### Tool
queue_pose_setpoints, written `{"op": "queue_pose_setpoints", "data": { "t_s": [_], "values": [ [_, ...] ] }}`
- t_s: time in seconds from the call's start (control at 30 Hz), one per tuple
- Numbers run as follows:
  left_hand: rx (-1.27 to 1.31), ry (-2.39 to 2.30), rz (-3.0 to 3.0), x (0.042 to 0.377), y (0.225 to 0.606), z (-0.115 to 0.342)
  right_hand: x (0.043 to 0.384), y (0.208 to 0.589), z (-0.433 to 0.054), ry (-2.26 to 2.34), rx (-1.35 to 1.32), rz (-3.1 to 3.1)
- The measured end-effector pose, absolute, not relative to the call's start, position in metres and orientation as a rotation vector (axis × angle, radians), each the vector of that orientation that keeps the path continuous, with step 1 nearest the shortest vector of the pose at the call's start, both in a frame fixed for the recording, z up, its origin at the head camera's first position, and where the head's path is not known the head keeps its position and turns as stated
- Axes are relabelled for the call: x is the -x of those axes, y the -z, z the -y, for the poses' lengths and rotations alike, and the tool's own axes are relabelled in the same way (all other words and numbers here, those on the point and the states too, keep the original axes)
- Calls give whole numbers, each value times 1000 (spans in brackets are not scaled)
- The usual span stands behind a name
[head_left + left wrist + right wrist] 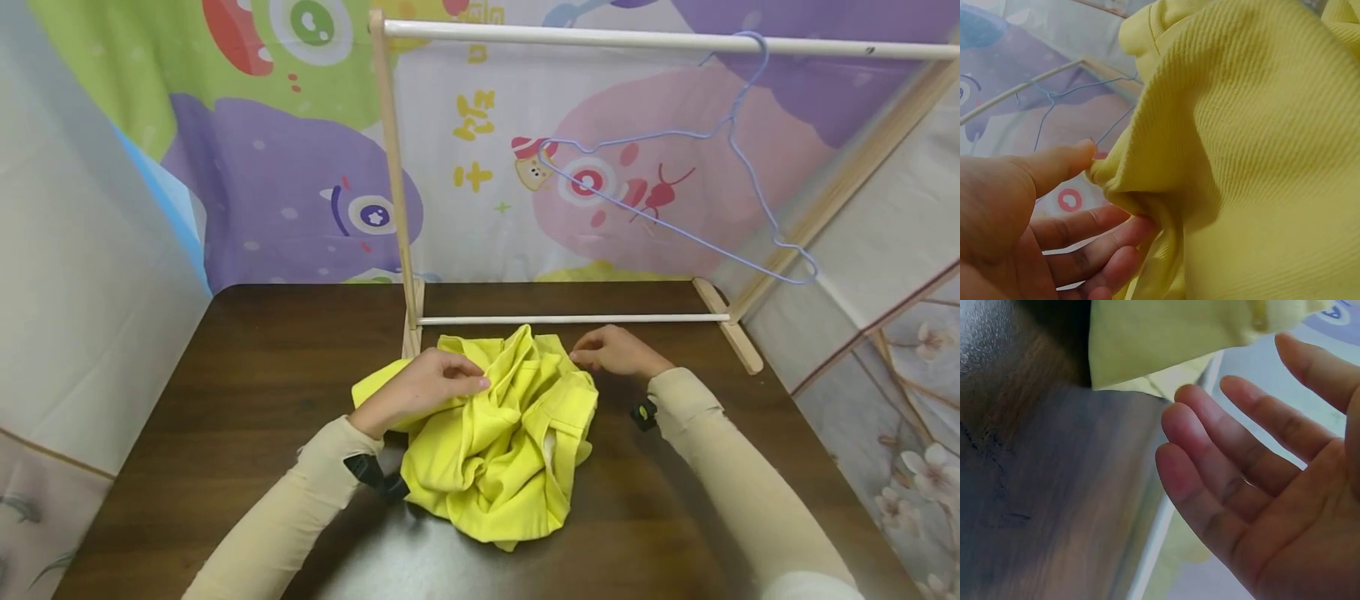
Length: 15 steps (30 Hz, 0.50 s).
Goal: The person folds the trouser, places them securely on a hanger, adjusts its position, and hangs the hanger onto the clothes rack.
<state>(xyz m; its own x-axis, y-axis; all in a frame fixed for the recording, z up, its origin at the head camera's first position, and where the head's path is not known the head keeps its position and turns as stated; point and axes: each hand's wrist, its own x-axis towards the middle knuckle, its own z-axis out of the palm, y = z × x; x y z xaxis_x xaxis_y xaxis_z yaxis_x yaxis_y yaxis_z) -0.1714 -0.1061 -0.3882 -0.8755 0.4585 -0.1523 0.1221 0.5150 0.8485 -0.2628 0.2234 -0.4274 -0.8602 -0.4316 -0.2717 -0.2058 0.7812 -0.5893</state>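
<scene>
A crumpled yellow garment [498,475] of finely ribbed cloth [1260,144] lies heaped on the table in front of me. Its kind cannot be told from the folds. At the heap's upper left, my left hand [423,385] pinches a raised fold; in the left wrist view the thumb and fingers of this hand [1004,212] meet the cloth's edge. My right hand [618,352] hovers by the upper right edge of the heap. The right wrist view shows that hand [1291,487] with its fingers spread and relaxed, close to a yellow corner [1147,350] but holding nothing.
Behind the garment stands a rack with wooden legs and a white top bar [570,37]. From it hangs a blue wire hanger [675,225], right of centre. A lower white bar [570,320] runs just beyond my hands. The dark wooden table [247,400] backs onto a cartoon-print curtain.
</scene>
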Motion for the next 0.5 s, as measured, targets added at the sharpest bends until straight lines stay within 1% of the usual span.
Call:
{"op": "queue_pose_setpoints", "data": {
  "t_s": [0.4,0.5],
  "values": [
    [-427,-1228,-2467,176,389,98,292,446,-196,716,491,-2603],
    [-479,-1188,-2468,175,388,97,297,449,-193,737,466,-2581]
  ]
}}
